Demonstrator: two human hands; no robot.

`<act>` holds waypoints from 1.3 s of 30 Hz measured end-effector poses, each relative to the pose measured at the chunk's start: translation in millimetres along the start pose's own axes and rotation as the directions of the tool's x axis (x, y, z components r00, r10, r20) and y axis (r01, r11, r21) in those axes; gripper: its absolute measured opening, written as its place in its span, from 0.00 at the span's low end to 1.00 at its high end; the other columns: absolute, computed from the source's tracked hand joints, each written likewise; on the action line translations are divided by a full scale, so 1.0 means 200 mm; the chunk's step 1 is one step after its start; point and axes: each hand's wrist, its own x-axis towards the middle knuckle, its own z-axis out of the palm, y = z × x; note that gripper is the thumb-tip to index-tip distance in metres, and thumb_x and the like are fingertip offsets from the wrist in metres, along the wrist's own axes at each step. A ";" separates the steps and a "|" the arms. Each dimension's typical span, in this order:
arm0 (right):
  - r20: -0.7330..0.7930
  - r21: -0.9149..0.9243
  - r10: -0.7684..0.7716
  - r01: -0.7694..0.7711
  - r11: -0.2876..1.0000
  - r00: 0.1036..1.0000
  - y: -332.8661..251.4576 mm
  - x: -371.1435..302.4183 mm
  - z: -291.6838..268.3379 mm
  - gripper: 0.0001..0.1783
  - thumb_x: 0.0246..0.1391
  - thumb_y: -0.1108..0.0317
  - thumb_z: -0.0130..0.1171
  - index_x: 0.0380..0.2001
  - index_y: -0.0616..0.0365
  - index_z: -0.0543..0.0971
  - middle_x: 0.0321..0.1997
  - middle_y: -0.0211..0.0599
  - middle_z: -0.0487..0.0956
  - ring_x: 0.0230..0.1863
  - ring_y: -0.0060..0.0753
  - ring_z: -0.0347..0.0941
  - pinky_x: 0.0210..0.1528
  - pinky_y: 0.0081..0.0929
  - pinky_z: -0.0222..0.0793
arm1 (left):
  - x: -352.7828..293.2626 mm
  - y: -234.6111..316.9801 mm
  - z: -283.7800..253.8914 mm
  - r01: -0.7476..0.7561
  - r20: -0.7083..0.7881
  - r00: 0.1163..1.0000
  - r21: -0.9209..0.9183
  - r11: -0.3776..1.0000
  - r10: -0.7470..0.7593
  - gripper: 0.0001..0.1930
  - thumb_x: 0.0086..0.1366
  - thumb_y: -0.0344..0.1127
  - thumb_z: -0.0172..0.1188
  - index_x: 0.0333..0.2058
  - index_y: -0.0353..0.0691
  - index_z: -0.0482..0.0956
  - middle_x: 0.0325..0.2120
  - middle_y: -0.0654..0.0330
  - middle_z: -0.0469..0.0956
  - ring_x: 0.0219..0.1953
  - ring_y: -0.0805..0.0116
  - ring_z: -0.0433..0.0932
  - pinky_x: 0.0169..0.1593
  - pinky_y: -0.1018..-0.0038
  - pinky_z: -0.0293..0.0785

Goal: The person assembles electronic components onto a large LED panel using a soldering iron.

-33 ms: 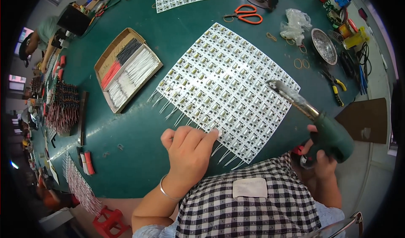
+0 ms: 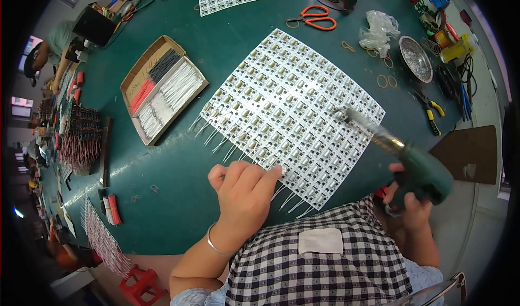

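Note:
A large white panel of small circuit boards, set with rows of pale components, lies tilted on the green table. Thin white wires stick out along its near-left edge. My left hand rests at that near edge, fingers curled and the tips pinched on the panel's border; whatever lies between them is hidden. In my right hand is a green pistol-shaped soldering gun, my fingers wrapped round its handle. Its metal barrel points left over the panel's right part, the tip smeared by motion.
Left of the panel sits a cardboard box of red, black and white wires. Orange-handled scissors, a plastic bag, a metal bowl and yellow-handled pliers lie beyond and right. Another person is at far left.
The soldering gun has shifted slightly left, its tip a little lower over the panel. My left hand stays almost where it was.

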 end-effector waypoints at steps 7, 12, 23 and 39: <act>0.071 0.128 0.215 -0.223 0.966 0.974 0.18 -0.08 0.09 0.35 0.49 0.64 0.59 0.57 0.66 0.59 0.49 0.53 0.71 0.23 0.35 0.73 0.26 0.27 0.71 | 0.03 0.01 0.09 0.006 0.014 1.000 -0.008 1.000 -0.006 0.11 0.41 0.29 0.67 0.26 0.51 0.80 0.18 0.72 0.68 0.29 0.74 0.68 0.39 0.69 0.51; 0.257 -0.210 0.104 -0.049 0.976 0.961 0.27 -0.11 0.02 0.30 0.52 0.65 0.56 0.55 0.69 0.62 0.50 0.47 0.72 0.28 0.29 0.73 0.34 0.25 0.70 | 0.02 0.00 0.11 0.006 -0.008 1.000 -0.009 1.000 -0.006 0.11 0.41 0.28 0.66 0.26 0.50 0.80 0.19 0.72 0.68 0.29 0.73 0.68 0.39 0.69 0.51; 0.266 -0.399 0.106 0.009 0.917 0.958 0.22 -0.11 0.05 0.22 0.54 0.68 0.54 0.50 0.67 0.69 0.44 0.38 0.75 0.30 0.24 0.72 0.35 0.23 0.68 | 0.03 0.00 0.11 0.011 0.024 1.000 -0.075 0.997 -0.009 0.10 0.41 0.28 0.66 0.26 0.49 0.79 0.18 0.72 0.68 0.28 0.73 0.68 0.39 0.69 0.51; 0.228 -0.445 0.101 0.012 0.895 0.968 0.16 -0.10 0.09 0.18 0.51 0.69 0.58 0.45 0.65 0.73 0.43 0.40 0.76 0.42 0.28 0.72 0.45 0.26 0.68 | 0.04 -0.01 0.11 0.074 0.028 0.997 -0.167 0.983 -0.071 0.08 0.43 0.29 0.66 0.24 0.48 0.79 0.19 0.70 0.70 0.27 0.72 0.68 0.38 0.70 0.52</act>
